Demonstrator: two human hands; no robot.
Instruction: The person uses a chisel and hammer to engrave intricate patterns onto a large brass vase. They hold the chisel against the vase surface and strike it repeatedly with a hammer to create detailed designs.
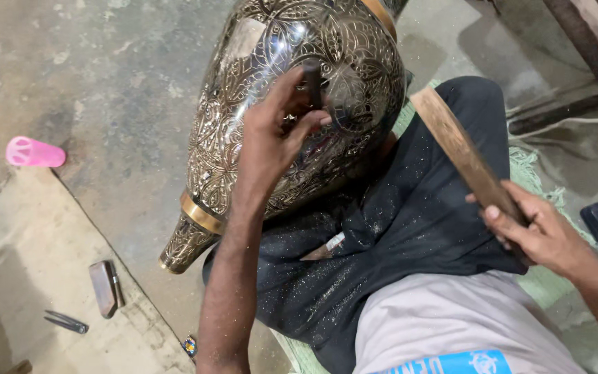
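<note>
Engraved metal vase point(243, 118) lies on its side across the person's lap, its narrow gold-banded neck pointing down toward the concrete floor point(105, 69). Its dark, glossy body is covered in fine floral and leaf patterns cut in pale lines, with a brass-coloured ring near the neck. The left hand point(275, 131) pinches a small dark chisel point(312, 83) between thumb and fingers, the tip set against the vase's belly. The right hand point(538, 232) is closed around a flat wooden mallet point(461, 149), held apart from the vase. A black cloth point(410, 215) speckled with metal dust covers the lap. A pink cup point(34, 152) lies well away on the floor.
</note>
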